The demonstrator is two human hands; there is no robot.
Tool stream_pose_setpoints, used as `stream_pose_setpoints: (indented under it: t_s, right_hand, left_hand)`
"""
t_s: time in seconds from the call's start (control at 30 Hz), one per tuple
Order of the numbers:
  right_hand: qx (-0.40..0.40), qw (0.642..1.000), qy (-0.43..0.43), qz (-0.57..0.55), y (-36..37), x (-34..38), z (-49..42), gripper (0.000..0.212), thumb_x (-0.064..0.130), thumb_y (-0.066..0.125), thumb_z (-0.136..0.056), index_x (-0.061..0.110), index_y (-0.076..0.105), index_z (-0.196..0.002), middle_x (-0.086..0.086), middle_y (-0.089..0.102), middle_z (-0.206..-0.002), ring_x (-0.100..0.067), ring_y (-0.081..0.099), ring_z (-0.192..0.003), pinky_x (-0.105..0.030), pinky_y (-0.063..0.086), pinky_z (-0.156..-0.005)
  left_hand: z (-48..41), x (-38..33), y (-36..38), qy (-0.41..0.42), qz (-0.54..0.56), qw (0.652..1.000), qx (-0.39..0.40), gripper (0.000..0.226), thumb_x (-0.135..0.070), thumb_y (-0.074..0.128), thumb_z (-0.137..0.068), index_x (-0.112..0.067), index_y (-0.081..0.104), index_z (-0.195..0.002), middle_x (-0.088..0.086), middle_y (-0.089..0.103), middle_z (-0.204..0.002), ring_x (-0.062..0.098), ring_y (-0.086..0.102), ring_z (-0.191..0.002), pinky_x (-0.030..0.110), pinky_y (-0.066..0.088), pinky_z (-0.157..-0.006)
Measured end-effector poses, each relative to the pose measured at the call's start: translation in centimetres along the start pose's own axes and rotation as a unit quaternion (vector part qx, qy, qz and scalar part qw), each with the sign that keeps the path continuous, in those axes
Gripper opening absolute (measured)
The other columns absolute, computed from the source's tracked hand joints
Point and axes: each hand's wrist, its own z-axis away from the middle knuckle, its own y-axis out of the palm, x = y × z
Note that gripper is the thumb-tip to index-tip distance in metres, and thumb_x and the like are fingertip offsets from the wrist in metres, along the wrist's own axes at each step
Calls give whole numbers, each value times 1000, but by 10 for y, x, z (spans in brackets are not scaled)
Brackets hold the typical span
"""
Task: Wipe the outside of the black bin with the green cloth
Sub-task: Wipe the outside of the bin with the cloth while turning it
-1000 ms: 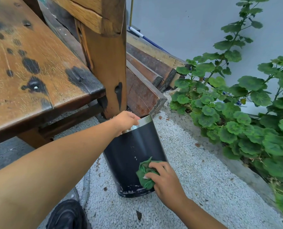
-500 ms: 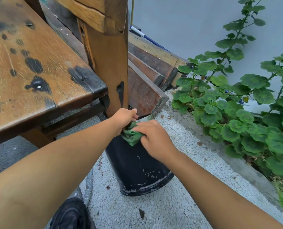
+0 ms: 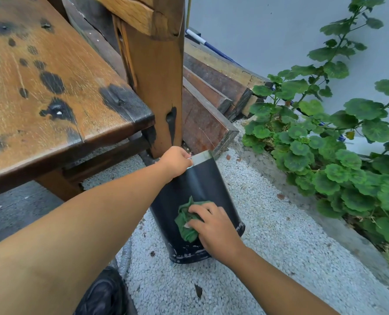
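Curling over the silver rim (image 3: 201, 156), the left grip (image 3: 176, 161) holds the black bin (image 3: 200, 185), fingertips hidden inside. The bin stands on white gravel (image 3: 268, 235) at the foot of the wooden post (image 3: 157, 98); its mouth is out of view. Low on its near side, the right grip (image 3: 214, 230) clutches the bunched green cloth (image 3: 185, 221) against it, covering part of the cloth.

The left arm is stretched from the near left towards the far centre, and the rim of the black bin (image 3: 202, 185) is gripped by the left hand (image 3: 175, 161), its fingers curled. The right forearm is brought in from the near right; the green cloth (image 3: 185, 221) is held under the bent fingers (image 3: 200, 209) of the right hand (image 3: 214, 230), knuckles up.
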Motion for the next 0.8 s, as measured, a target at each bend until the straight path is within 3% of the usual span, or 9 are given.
stream_pose_setpoints:
  t_s: [0.07,0.27,0.43,0.53,0.63,0.8]
  right_hand:
    - [6,1000,15,-6,1,-3,13,26,13,61,-81,21,76,-100,2,62,-127,-26,56,-110,-41,51,-73]
    - [43,998,38,-32,-1,-13,42,29,8,65,-81,22,75,-105,6,61,-129,-21,52,-115,-39,50,-79]
    - [63,989,92,-99,-7,-28,58,43,1,52,-86,21,72,-118,9,61,-132,-16,50,-118,-34,46,-98]
    - [0,966,192,-171,-18,-46,64,46,-4,53,-85,21,72,-120,12,65,-123,-10,50,-114,-26,43,-102]
    - [-83,930,303,-189,-28,-68,59,46,-4,56,-86,21,71,-122,16,60,-114,-6,50,-110,-19,40,-99]
    - [-122,881,405,-214,-25,-99,36,44,-6,54,-87,16,72,-121,2,69,-106,-17,58,-94,-28,44,-80]
  left_hand:
    - [-2,0,1,18,-61,998,0,15,-19,62,-92,-6,68,-92,10,63,-90,28,60,-91,36,49,-85]
    - [-3,6,0,63,-242,968,-2,25,-25,50,-99,-10,44,-79,12,55,-84,34,54,-80,34,39,-66]
    - [-3,10,-2,79,-279,957,0,27,-29,44,-102,-10,40,-82,15,55,-86,35,51,-78,37,41,-67]
    - [-3,4,5,76,-300,951,-9,33,-30,45,-102,-10,38,-77,14,52,-83,34,49,-75,36,38,-67]
    - [-7,-3,11,44,-298,953,-12,36,-29,48,-101,-9,39,-73,12,51,-79,32,49,-74,35,39,-66]
    - [-10,7,6,5,-273,962,-15,34,-26,48,-101,-4,42,-76,15,51,-84,32,48,-80,34,37,-69]
